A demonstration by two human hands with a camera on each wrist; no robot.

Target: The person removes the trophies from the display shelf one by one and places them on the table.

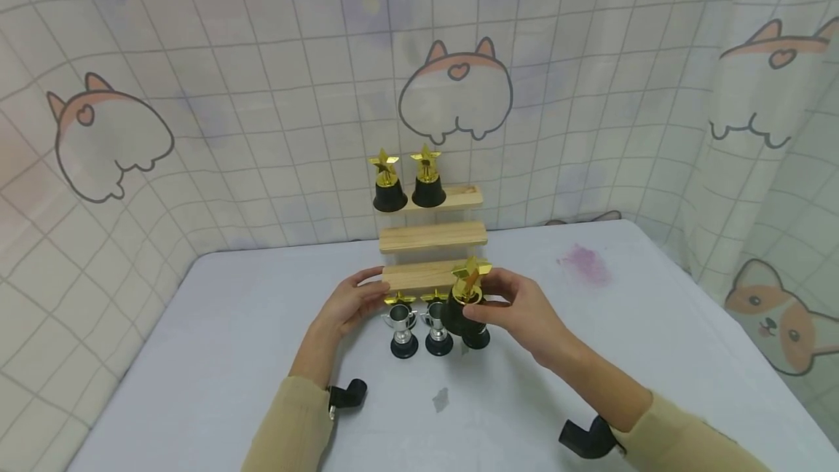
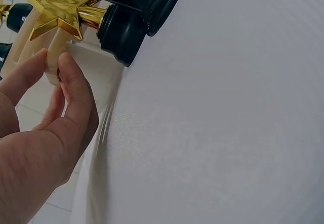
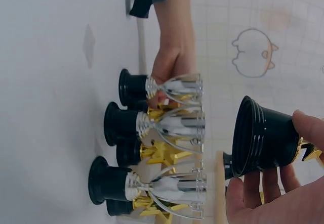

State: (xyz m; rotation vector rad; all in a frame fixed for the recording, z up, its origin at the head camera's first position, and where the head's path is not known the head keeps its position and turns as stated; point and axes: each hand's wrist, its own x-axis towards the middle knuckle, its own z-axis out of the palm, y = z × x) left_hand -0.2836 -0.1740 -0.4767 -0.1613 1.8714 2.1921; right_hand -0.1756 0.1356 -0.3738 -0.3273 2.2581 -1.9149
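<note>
A wooden stepped shelf (image 1: 432, 237) stands against the back cloth. My left hand (image 1: 344, 306) is at the left end of its lowest board (image 1: 409, 277); in the left wrist view, thumb and fingertips pinch the board's end (image 2: 53, 64). My right hand (image 1: 527, 315) holds a gold star trophy (image 3: 268, 135) by its black base, raised above the table in front of the shelf. Three silver cup trophies (image 3: 179, 128) stand in a row just below it. Behind them are several more gold star trophies (image 3: 163, 152), partly hidden by the cups.
Two gold star trophies, one on the left (image 1: 389, 191) and one beside it (image 1: 429, 184), occupy the top board. A white cloth covers the table (image 1: 262, 355), with a pink stain (image 1: 585, 264) at back right. Checked fabric (image 1: 275, 130) hangs around the table.
</note>
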